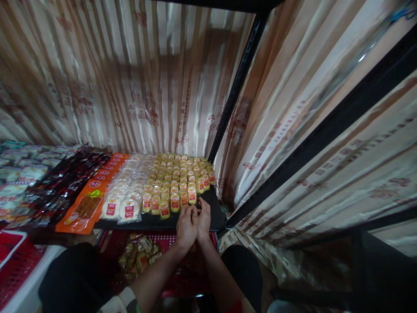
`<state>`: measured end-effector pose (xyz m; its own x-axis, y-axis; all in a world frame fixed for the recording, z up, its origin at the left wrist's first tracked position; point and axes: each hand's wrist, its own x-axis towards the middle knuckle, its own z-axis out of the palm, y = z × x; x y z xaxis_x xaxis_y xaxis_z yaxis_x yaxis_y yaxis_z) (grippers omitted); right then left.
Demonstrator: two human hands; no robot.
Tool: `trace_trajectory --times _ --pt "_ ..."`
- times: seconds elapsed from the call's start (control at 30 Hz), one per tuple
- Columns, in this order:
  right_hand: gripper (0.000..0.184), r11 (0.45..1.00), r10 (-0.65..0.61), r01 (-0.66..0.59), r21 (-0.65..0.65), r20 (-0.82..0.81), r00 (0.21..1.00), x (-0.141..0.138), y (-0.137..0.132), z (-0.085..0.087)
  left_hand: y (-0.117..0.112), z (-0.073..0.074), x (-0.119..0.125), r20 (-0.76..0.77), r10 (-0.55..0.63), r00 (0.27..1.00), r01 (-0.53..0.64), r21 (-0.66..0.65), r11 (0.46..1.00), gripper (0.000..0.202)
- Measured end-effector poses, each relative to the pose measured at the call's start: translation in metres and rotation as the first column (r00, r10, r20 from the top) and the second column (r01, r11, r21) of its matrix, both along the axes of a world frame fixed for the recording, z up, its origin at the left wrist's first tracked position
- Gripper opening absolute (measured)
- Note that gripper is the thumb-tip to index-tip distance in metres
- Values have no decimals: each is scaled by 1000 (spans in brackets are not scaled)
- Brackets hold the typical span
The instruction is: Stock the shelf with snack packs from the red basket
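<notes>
Small packs (175, 202), yellow, clear-wrapped, red labels visible along the near edge; 2 lots. Lot 1: close-set rows, right part of black shelf (215, 214). Lot 2: loose heap (140, 255), mixed angles, left part of red basket (167, 240), nearer.

Head camera: worn on the head, above and in front of the black shelf (216, 212), facing forward and down
Left hand (187, 227) and right hand (203, 218): seen from close above, at the shelf's front edge
Curtain (146, 78): farther, behind the shelf, across the upper view
</notes>
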<state>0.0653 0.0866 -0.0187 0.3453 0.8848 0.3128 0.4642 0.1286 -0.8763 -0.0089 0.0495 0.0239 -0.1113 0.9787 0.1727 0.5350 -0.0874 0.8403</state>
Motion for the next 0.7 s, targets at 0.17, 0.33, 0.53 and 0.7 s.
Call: trace_trajectory --times 0.17,0.33,0.53,0.7 --pt "43 1000 19 -20 24 24 1000 2 -18 -2 -14 -9 0 4 -49 999 49 51 997 32" --pt "37 996 88 -88 8 29 996 -2 -44 -3 -35 -21 -8 -34 -156 987 159 86 984 38" --pt "34 980 195 -196 30 29 980 -10 -80 -17 -62 -36 -33 -98 -308 946 313 47 948 42" --pt "38 931 336 -304 -202 151 930 -13 -92 -42 -70 -57 -52 -63 -367 928 361 -97 928 38"
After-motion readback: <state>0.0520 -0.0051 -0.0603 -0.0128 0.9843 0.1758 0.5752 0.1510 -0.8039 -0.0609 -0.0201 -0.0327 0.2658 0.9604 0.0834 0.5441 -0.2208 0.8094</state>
